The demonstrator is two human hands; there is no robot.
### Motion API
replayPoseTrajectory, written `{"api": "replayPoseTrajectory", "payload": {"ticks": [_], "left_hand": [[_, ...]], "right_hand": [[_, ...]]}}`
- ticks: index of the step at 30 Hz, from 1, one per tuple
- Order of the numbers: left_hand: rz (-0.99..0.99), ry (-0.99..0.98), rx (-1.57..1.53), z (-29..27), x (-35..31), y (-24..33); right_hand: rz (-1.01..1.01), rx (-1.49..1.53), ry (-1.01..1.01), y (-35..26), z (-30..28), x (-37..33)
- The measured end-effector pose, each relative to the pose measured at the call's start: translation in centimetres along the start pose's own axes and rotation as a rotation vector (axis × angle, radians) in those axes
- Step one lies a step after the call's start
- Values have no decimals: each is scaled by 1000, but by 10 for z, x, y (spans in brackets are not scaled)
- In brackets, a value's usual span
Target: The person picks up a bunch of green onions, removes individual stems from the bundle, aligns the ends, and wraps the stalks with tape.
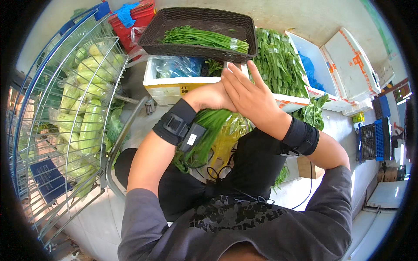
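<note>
My right hand (252, 92) has its fingers stretched out and apart, lying across my left hand (214, 95). The two hands touch, and most of my left fingers are hidden behind the right hand. Just beneath them, long thin green chives (209, 126) stand between my legs, beside a yellow plastic bag (230, 135). Beyond my hands, a bundle of chives (200, 37) with clear tape round one end lies in a dark brown woven tray (152, 32). That tray rests on a white foam box (163, 87) holding plastic-wrapped stuff and dark leaves.
A wire shopping cart (109, 82) with bagged pale green gourds (91, 122) stands at left. Right of the tray are bundled leafy greens (278, 63) and a foam box (328, 78) with blue plastic. A red bin (135, 17) is behind. Dark crates (372, 141) stand far right.
</note>
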State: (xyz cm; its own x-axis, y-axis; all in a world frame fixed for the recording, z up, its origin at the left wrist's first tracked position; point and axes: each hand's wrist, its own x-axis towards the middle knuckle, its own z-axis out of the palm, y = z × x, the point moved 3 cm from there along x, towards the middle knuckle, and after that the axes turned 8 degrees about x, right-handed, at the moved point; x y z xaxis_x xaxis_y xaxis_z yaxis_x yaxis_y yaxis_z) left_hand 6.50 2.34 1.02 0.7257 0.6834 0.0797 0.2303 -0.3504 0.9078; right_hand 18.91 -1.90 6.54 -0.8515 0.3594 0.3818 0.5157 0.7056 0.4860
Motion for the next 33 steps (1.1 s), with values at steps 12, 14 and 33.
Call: {"api": "replayPoseTrajectory", "payload": {"ticks": [12,14,33], "left_hand": [[-240,-238,-409,49,47,-40],[-250,-282,-388,46,51,-32],[102,994,79,0,-83,74]], "right_hand": [[-33,225,-208,28,24,-50],[33,285,-256,33,29,-51],[249,211,-377,127,-3,-23]]}}
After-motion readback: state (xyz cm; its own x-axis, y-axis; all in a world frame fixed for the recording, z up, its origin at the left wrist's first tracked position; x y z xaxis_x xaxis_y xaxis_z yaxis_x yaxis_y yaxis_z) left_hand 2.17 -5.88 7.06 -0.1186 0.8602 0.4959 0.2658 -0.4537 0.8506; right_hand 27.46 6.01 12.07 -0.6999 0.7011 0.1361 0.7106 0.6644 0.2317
